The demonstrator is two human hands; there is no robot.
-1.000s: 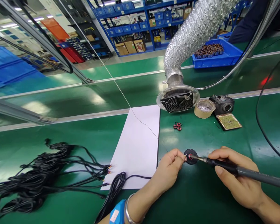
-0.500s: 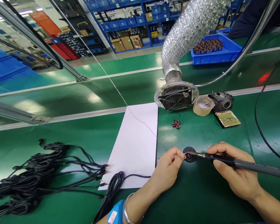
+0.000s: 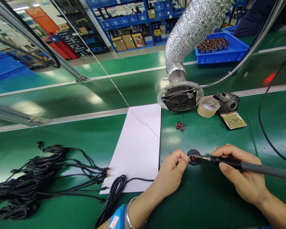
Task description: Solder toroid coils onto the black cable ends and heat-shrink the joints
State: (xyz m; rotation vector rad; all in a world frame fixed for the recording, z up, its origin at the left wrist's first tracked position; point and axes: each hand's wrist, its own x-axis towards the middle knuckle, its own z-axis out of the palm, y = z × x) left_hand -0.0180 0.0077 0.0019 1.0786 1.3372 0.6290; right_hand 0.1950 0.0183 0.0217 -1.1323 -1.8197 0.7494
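Note:
My right hand (image 3: 243,171) is wrapped round the handle of a soldering iron (image 3: 228,162), whose tip points left over a small round black holder (image 3: 194,161). Red and dark bits of a small part show in the middle of that holder. At its left edge my left hand (image 3: 173,173) pinches a thin wire (image 3: 189,157), its end by the iron's tip. A black cable (image 3: 139,179) runs from a coiled bundle toward the left wrist; where it joins the wire is hidden. Thin solder wire (image 3: 146,124) hangs down from above toward the left hand.
A white board (image 3: 140,143) lies left of the hands, with a pile of black cables (image 3: 38,181) beyond. Several small red-black parts (image 3: 180,126) sit below a fume extractor (image 3: 181,98). Behind stand a tape roll (image 3: 207,108), an iron stand with sponge (image 3: 233,121) and a blue bin (image 3: 235,54).
Both hands keep nearly the same place, the iron's tip still at the holder. The right hand and iron have shifted very slightly right; the view has tilted a little.

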